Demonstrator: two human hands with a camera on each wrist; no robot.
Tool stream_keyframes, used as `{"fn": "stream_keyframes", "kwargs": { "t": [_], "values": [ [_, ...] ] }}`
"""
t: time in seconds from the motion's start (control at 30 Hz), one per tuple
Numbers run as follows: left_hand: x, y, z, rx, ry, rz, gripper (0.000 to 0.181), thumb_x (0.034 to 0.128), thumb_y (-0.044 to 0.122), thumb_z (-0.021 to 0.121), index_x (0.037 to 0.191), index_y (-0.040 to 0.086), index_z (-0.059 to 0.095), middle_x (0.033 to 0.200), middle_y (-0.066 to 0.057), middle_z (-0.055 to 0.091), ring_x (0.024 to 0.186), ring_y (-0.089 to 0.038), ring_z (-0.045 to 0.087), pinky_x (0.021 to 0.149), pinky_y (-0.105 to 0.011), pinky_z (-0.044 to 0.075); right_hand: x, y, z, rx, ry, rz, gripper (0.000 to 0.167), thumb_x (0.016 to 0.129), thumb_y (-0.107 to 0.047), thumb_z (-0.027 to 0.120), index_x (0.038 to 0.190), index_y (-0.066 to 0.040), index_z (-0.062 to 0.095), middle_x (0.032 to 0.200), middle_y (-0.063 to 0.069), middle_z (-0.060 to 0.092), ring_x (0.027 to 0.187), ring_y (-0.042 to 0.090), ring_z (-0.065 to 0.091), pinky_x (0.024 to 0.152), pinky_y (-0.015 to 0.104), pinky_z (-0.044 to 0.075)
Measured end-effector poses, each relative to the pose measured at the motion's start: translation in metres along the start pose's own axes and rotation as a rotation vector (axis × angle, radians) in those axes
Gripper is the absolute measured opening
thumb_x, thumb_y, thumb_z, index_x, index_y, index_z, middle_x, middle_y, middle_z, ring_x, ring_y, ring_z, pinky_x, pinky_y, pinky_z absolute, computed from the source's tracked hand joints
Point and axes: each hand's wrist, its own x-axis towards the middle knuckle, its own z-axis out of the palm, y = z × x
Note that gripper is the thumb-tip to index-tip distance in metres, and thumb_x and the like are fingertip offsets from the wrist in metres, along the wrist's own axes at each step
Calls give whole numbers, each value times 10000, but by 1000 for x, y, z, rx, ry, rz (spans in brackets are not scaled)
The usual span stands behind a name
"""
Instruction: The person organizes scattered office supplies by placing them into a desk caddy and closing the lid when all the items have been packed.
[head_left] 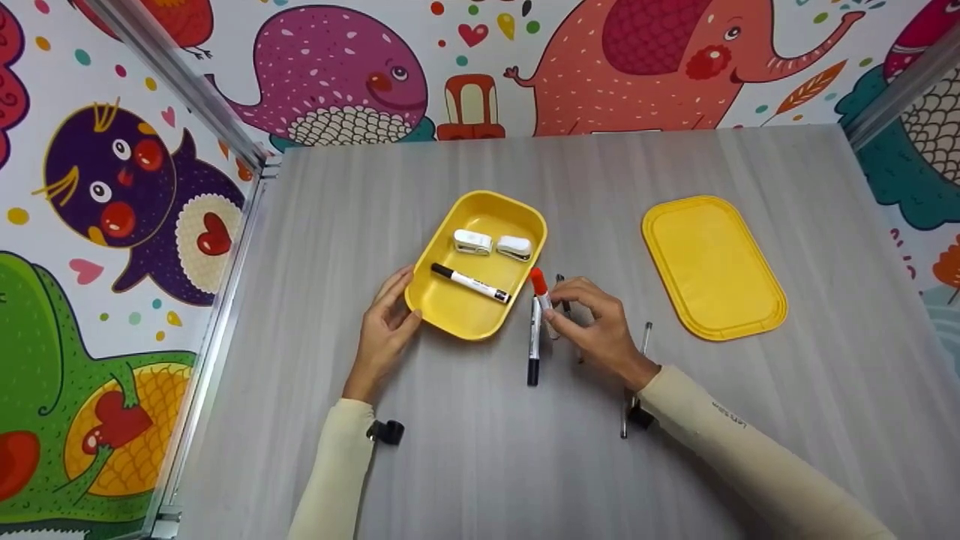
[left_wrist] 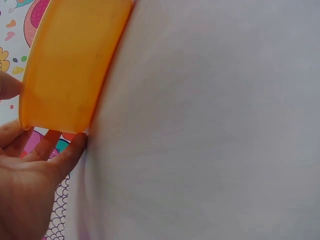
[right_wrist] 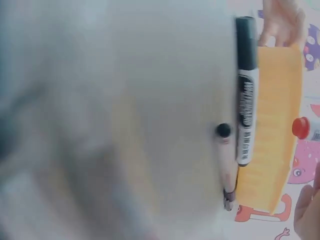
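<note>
My left hand [head_left: 379,341] grips the near-left corner of a yellow plastic box [head_left: 450,324], its fingers along the wall. That wall [left_wrist: 75,60] fills the upper left of the left wrist view. Inside lie two small white staplers, one on the left [head_left: 472,241] and one on the right [head_left: 514,247], and a black-capped marker [head_left: 470,283]. Just right of the box, my right hand [head_left: 600,326] pinches a white marker with a red cap [head_left: 538,281], cap up. Beside it on the table lies another black-capped marker [head_left: 533,352]. A pen [right_wrist: 227,165] is partly hidden by the right hand in the head view.
A yellow lid [head_left: 716,266] lies flat on the right of the grey table [head_left: 360,202]. Another thin pen [head_left: 624,420] passes beneath my right wrist. Printed cartoon walls and metal rails [head_left: 217,330] border the table.
</note>
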Motion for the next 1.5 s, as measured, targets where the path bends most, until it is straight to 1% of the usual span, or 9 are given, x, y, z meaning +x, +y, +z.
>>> {"fn": "stream_keyframes", "kwargs": {
  "t": [0.2,0.47,0.63,0.8,0.93,1.07,1.27,1.4,1.5],
  "values": [
    [0,0,-1,-7,2,10,646,998,-124,686,1612,-61,496,1702,-210,426,1573,-375,417,1240,-545,411,12,2,2,164,-5,178,188,954,133,767,1130,68,782,1132,230,747,1138,203,694,1082,317,553],
    [0,0,0,2,1,19,639,992,-129,685,1601,-78,500,1696,-226,428,1571,-392,415,1234,-589,405,32,9,5,263,-47,362,165,985,58,766,1145,91,788,1060,118,792,929,175,699,848,266,595],
    [-1,0,0,1,6,16,642,995,-118,689,1606,-69,499,1697,-213,433,1570,-390,420,1233,-580,408,46,12,9,298,-129,413,182,988,38,768,1150,120,780,1064,68,805,925,143,723,860,260,615],
    [0,0,1,-2,3,16,642,999,-125,686,1610,-59,500,1696,-210,436,1573,-388,418,1240,-564,405,61,12,12,292,-212,405,183,992,18,777,1159,89,799,1084,72,785,886,155,696,800,235,603],
    [0,0,1,2,4,13,648,1000,-119,690,1615,-48,500,1696,-199,439,1571,-380,424,1238,-553,411,76,12,13,270,-268,369,182,991,4,787,1166,46,818,1085,83,778,878,184,675,769,223,587],
    [0,0,1,10,2,18,644,999,-115,685,1613,-56,498,1691,-208,441,1567,-387,428,1236,-549,413,91,16,16,220,-316,321,175,985,-18,807,1155,9,838,1100,73,775,948,193,679,863,265,599],
    [-1,0,1,-5,-1,20,647,991,-133,675,1608,-82,487,1696,-231,424,1571,-405,420,1239,-500,422,102,23,25,106,-371,213,152,981,-98,837,1129,-82,867,1059,52,784,968,311,664,911,443,577],
    [0,0,1,-15,0,14,648,989,-124,684,1604,-93,484,1695,-239,422,1576,-406,413,1245,-449,424,102,27,33,70,-375,176,157,949,-71,867,1105,-48,864,1043,96,784,989,339,663,964,476,555],
    [0,0,1,-8,1,7,646,995,-108,696,1606,-85,487,1697,-225,427,1575,-389,416,1249,-465,420,102,30,38,41,-385,159,153,942,-55,871,1093,-32,859,1038,105,779,997,295,673,985,465,562]
  ]
}}
